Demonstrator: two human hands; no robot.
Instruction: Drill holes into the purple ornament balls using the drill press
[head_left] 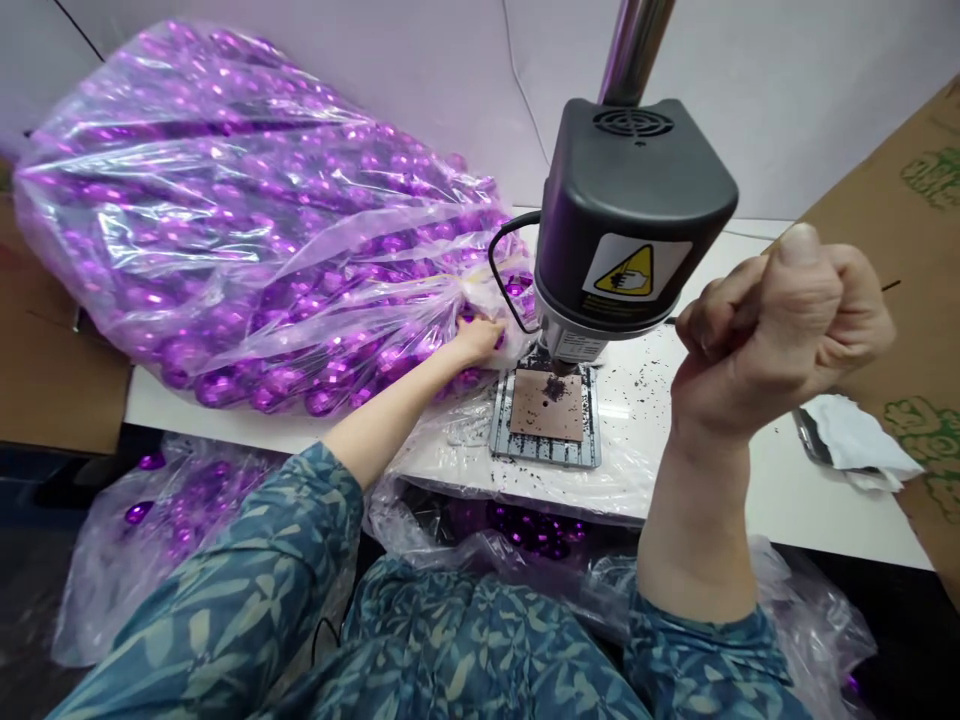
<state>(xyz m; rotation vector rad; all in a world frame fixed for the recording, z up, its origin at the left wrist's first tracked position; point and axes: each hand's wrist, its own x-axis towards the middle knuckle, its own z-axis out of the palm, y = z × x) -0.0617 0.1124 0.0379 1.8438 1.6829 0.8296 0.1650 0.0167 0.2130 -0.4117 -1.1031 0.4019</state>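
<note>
My left hand (478,338) reaches into the mouth of a big clear plastic bag (225,210) full of shiny purple pieces; its fingers are hidden among the plastic and the pieces. My right hand (780,320) is raised at the right of a small bench drill (630,220), closed in a fist round a thin lever that barely shows. Below the drill head sits a brown plate (547,405) on a grey slotted base (546,455), with nothing on it but dark chips.
The white table (817,490) is strewn with dark shavings. Cardboard (900,230) stands at the right, with a white cloth (855,440) beside it. More bags of purple pieces (532,530) lie under the table and in my lap. A brown box (45,350) sits at the left.
</note>
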